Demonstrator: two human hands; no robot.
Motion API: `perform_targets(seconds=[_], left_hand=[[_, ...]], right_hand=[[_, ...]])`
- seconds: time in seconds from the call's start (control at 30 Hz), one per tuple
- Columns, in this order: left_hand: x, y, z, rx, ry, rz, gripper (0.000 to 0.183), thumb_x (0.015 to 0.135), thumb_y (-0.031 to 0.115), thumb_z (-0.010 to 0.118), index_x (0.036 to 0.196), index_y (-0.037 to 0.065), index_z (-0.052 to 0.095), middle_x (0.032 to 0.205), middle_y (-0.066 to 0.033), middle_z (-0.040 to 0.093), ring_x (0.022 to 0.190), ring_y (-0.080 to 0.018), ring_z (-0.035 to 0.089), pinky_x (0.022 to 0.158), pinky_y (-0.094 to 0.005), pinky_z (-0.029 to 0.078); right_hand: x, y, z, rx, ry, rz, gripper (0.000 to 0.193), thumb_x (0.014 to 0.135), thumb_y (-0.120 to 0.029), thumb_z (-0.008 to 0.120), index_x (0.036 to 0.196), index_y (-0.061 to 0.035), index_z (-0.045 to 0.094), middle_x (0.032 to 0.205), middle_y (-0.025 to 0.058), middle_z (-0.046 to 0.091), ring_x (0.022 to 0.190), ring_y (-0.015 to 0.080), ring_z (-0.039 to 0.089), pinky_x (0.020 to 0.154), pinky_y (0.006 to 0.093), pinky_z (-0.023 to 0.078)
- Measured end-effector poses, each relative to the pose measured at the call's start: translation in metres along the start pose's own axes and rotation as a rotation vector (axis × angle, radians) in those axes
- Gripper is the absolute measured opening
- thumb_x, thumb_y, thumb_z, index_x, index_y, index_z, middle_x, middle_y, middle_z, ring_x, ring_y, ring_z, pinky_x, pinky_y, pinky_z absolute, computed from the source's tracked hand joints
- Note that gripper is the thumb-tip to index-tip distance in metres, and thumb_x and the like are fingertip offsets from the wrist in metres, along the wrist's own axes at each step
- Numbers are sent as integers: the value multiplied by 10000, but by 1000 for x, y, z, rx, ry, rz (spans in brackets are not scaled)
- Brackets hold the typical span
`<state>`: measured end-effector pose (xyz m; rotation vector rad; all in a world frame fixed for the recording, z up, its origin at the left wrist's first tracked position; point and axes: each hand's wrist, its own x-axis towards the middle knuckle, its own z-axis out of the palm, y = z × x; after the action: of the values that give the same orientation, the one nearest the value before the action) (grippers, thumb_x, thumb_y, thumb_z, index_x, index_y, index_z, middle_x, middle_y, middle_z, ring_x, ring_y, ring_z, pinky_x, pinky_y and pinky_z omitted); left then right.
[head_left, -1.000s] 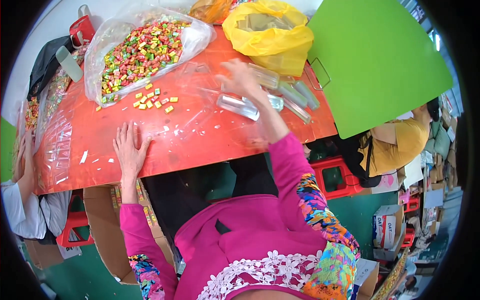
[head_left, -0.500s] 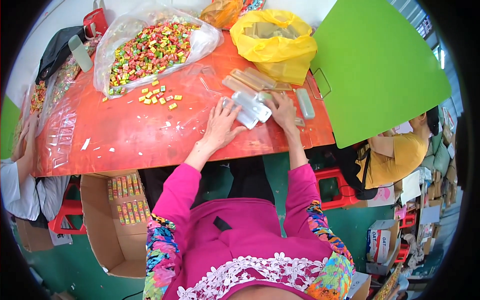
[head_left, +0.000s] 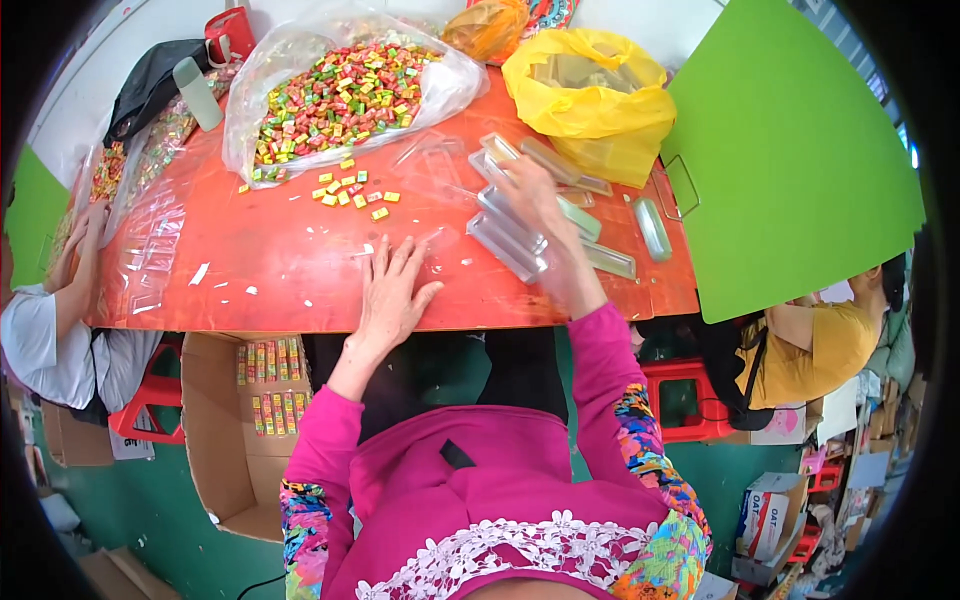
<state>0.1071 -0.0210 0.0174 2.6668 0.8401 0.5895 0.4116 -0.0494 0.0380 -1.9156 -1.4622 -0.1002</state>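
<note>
My left hand (head_left: 393,292) lies flat on the red tabletop near its front edge, fingers spread, holding nothing. My right hand (head_left: 543,200) reaches over a loose cluster of long transparent plastic cases (head_left: 506,236); motion smears its fingers, so whether it grips one is unclear. Some cases lie side by side, others overlap at angles around that hand. One more transparent case (head_left: 652,230) lies apart to the right. Beyond my left hand are several loose small yellow and red wrapped pieces (head_left: 352,190), in front of a transparent bag (head_left: 462,78) heaped with many more.
A yellow plastic bag (head_left: 630,125) holding transparent items stands at the back right, beside a large green panel (head_left: 790,170). Below the table's left part, an open carton (head_left: 215,430) contains rows of packed pieces. Co-workers sit on both sides, on red stools (head_left: 688,385).
My left hand has moved left, off the cases, and flattened on the table. My right hand has shifted farther back over the cases, which are now spread more apart. The view has shifted slightly.
</note>
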Motion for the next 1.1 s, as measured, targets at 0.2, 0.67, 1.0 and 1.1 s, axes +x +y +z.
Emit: perform_targets(seconds=[0.2,0.67,1.0,1.1], left_hand=[[33,-45,-14,-244,-117,146,524,896,403,650,1293,71,569,1449,-137,468,1437,-389,255,1166,-534,196],[29,-49,-9,-217,24,145,613,823,424,725,1311,84,578,1499,-144,407,1442,-376,255,1165,-529,220],[30,-46,-5,-108,-4,163,680,806,444,737,1366,111,541,1523,-129,377,1447,-367,248,1166,-504,232],[30,-48,-5,-109,12,145,676,812,455,730,1360,105,545,1520,-131,382,1444,-367,256,1164,-504,237]], right_hand=[[25,-47,73,-95,-39,-225,343,889,-379,642,1072,-90,675,1085,172,626,1087,377,583,916,557,424],[46,31,-19,-376,-186,199,463,882,-378,643,1257,-109,613,1137,194,629,1082,338,597,918,472,468],[33,43,-12,-87,-37,76,373,837,-206,695,1190,-90,661,921,185,623,923,350,628,828,414,497],[31,56,-28,-245,49,62,367,855,-248,689,1172,-66,664,1015,188,668,951,355,642,848,420,505]])
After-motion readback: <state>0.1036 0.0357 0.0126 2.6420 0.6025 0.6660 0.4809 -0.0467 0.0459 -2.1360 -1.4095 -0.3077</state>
